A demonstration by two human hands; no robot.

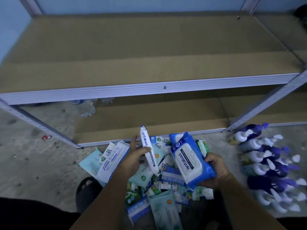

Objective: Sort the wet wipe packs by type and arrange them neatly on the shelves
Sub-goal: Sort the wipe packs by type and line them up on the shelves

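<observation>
Wet wipe packs, soft film pouches, mixed types; location: heaped on the floor [49, 163] before the lower shelf [149, 117], two lifted. Far left of the pile [159, 188]: flat white-and-blue packs lying overlapped. Left hand [132, 161]: thumb and fingers pinching a white pack [147, 150] at mid-length, held on edge, upper end free. Centre: teal, green and blue packs jumbled, some tilted. Blue pack [191, 160]: broad, label lid facing up, gripped at its right and lower edge by the right hand [216, 171], fingers curled round it. Far right: bottles [265, 163] laid in rows on the floor, apart from the pile. Handling, judged: fairly light, damp fill gives and sags; glossy film likely slippery; not fragile, though a lid flap could lift. Best held across the middle, thumb on one face, fingers on the other; end seals too limp. Destination: shelf [149, 55] above
</observation>
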